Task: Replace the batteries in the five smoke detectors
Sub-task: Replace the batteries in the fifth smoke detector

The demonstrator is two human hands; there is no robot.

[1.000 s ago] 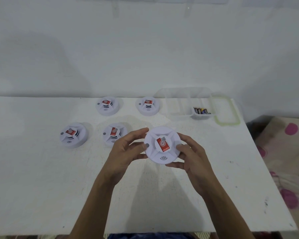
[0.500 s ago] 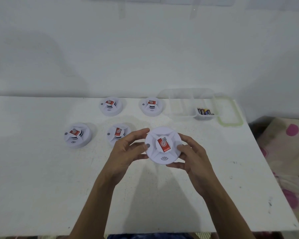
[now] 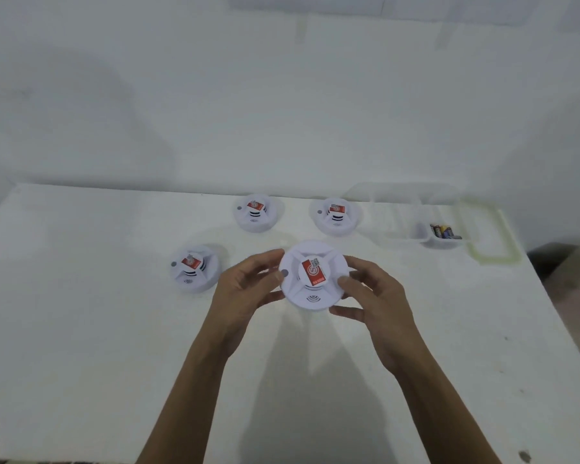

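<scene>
Hands: left hand point(image 3: 245, 289) and right hand point(image 3: 372, 296) gripped the round white plastic smoke detector point(image 3: 313, 274) by its rim above the white table point(image 3: 81, 329) | room: bare table all round it | count: four detectors visible, three resting beyond it; batteries point(image 3: 444, 231) in clear plastic tub point(image 3: 399, 212) far right, uncountable.

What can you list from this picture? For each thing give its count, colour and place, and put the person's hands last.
held detector: one, white with a red label, above the table, between both hands
detectors on table: three in view, white with red labels; two at the back, one front left
box: one, clear, back right
batteries: a few, dark, in the box's small compartment
lid: one, clear with a pale green rim, right of the box
table: one, white
wall: white, behind
left hand: grips the held detector's left edge
right hand: grips its right edge
</scene>
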